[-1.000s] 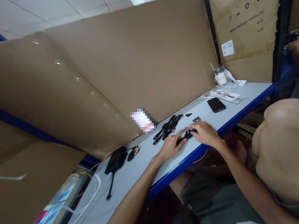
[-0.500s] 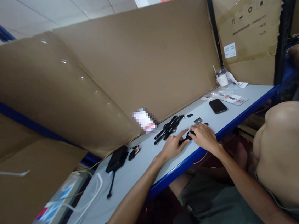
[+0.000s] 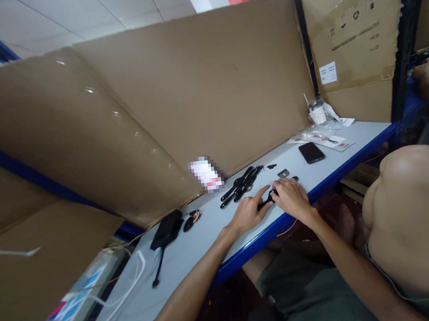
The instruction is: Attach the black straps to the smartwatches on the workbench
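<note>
Near the table's front edge, my left hand (image 3: 249,213) presses thumb and fingers on one end of a slim black watch (image 3: 264,205) lying low on the tabletop. My right hand (image 3: 290,196) curls over the middle of the same watch and hides most of it; its other end peeks out past the fingers. Behind my left hand lies a pile of several black watches with straps (image 3: 240,186). A small grey square piece (image 3: 283,173) rests just beyond my right hand, and a small black piece (image 3: 272,166) lies farther back.
On the grey table (image 3: 207,233), a black phone (image 3: 312,153) lies to the right, before plastic packaging (image 3: 317,137) and a cup (image 3: 317,114). A black pouch (image 3: 167,229) and a power strip (image 3: 74,303) with white cables are at left. Cardboard panels (image 3: 207,90) wall the back.
Both hands stay on the black watch, with only slight finger movement. The whole view has shifted a little; the other things on the table stay in place.
</note>
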Demonstrator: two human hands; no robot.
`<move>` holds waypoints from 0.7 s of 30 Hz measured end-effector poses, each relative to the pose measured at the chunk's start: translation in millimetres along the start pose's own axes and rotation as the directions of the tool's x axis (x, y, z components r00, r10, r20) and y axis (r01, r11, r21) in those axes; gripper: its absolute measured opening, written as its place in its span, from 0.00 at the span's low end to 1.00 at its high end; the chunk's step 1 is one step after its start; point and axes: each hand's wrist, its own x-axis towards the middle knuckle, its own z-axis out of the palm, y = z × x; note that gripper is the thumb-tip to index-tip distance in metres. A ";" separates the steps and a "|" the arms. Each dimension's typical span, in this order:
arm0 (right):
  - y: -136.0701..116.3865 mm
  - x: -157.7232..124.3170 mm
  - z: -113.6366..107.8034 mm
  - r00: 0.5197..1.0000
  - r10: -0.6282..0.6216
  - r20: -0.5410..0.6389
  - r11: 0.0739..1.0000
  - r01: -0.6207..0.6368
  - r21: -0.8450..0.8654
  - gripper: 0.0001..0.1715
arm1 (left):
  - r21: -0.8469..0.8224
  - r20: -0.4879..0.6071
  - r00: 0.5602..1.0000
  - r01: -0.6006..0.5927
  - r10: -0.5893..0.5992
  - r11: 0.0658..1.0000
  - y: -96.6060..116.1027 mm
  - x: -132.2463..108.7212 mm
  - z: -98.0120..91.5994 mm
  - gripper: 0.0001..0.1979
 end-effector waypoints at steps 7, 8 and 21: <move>6.1 -0.6 -0.1 0.989 0.110 -0.101 0.989 -0.099 0.106 0.23 | -0.023 -0.012 1.000 -0.005 0.005 1.000 0.6 1.1 -2.5 0.29; 6.5 -0.3 0.6 0.980 0.143 -0.137 0.984 -0.126 0.126 0.23 | -0.024 -0.011 1.000 -0.009 0.009 1.000 0.0 1.2 -2.3 0.29; 8.7 -0.7 3.4 0.958 0.212 -0.195 0.962 -0.169 0.216 0.29 | -0.049 0.021 1.000 -0.001 0.002 0.999 -3.5 2.2 -1.8 0.31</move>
